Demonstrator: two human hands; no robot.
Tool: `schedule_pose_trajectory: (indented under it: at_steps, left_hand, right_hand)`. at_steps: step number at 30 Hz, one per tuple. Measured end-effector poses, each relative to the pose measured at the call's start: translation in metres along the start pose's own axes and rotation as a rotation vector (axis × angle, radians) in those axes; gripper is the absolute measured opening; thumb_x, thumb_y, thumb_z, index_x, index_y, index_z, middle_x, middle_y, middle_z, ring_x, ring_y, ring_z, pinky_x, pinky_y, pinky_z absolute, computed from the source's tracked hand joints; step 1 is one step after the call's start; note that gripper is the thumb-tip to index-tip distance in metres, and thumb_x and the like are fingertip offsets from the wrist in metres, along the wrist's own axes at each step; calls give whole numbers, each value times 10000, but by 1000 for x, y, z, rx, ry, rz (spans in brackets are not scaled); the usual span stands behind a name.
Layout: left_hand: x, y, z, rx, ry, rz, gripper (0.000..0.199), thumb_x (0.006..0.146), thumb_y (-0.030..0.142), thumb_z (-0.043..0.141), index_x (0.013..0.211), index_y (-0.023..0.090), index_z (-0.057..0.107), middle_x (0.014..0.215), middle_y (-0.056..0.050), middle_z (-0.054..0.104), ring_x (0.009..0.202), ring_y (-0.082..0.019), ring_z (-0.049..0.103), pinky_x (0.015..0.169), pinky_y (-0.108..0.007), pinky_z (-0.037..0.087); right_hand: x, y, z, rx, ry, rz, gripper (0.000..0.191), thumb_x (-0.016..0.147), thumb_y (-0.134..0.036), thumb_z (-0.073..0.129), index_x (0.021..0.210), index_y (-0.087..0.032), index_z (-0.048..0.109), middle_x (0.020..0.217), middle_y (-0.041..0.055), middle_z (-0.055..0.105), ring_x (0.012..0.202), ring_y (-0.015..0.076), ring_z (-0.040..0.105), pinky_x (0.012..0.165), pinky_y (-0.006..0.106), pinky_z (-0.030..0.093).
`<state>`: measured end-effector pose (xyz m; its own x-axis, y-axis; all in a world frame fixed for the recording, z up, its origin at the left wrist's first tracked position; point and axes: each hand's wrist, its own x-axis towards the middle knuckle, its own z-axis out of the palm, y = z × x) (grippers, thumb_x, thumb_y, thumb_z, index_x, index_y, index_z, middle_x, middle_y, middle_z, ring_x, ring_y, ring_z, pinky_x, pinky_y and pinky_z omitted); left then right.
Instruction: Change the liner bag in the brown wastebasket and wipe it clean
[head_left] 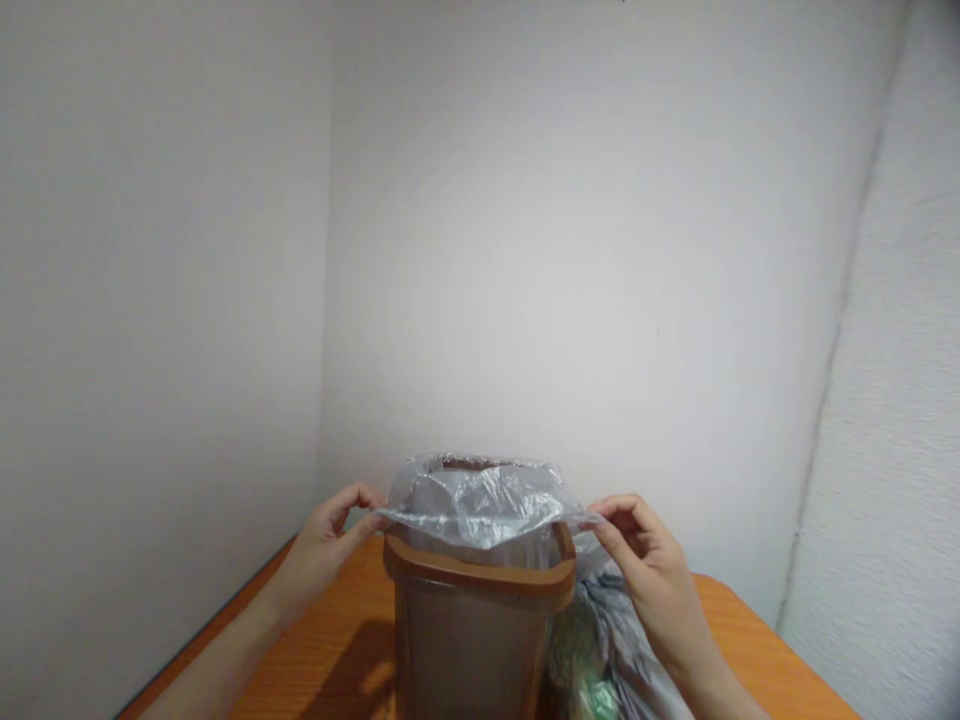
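Observation:
A brown trash bin [469, 650] with a lighter brown rim stands upright in front of me. A clear plastic bag [480, 500] lies over its opening and covers the far part of the rim. At the bin's left, my left hand [341, 530] pinches one side of the bag's edge between thumb and fingers. On the opposite side, my right hand [645, 555] pinches the edge too, so the near edge is stretched between both hands just above the front rim. The inside of the bin is mostly hidden by the bag.
Right of the bin sits a filled, see-through plastic bag [615, 640] with dark and green contents, partly behind my right forearm. Everything rests on an orange-brown wooden table [742, 630]. White walls [585, 250] close in at the back and sides.

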<state>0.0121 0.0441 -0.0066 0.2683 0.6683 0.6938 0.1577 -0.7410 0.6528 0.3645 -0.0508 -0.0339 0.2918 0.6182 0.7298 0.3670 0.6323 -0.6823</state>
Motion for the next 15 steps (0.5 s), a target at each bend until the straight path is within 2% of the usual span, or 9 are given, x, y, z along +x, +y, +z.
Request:
schedule_pose_trajectory:
  at_steps: [3,7,11,15]
  left_hand:
    - [30,8,-1,-38,-102,-99,317,817,477,649,732,195,532,701,33,526,697,-142,501,660,-238,413]
    - [69,7,7,-50,-115,-148,391,803,553,614,703,196,488,630,59,457,615,-117,435,587,-218,353]
    - [103,-11,17,-24,-101,-212,419,778,568,619,660,196,467,592,75,392,550,-100,372,522,-215,277]
    - [131,-40,24,26,-85,-289,364,796,500,619,656,176,532,572,63,449,524,-106,414,498,-228,275]
  right_hand:
    - [33,-6,-2,86,-59,45,260,856,-483,627,850,-228,577,768,-1,613,771,174,570,723,283,446]
    - [79,6,-2,88,-98,59,325,807,-524,651,818,-205,588,656,-47,526,622,126,475,605,259,386]
    - [121,31,5,26,-123,108,358,780,-530,655,826,-177,621,611,-53,540,560,111,449,547,257,325]
    - [154,59,17,-84,-154,187,292,802,-449,677,799,-158,652,644,-38,606,591,117,528,587,262,391]
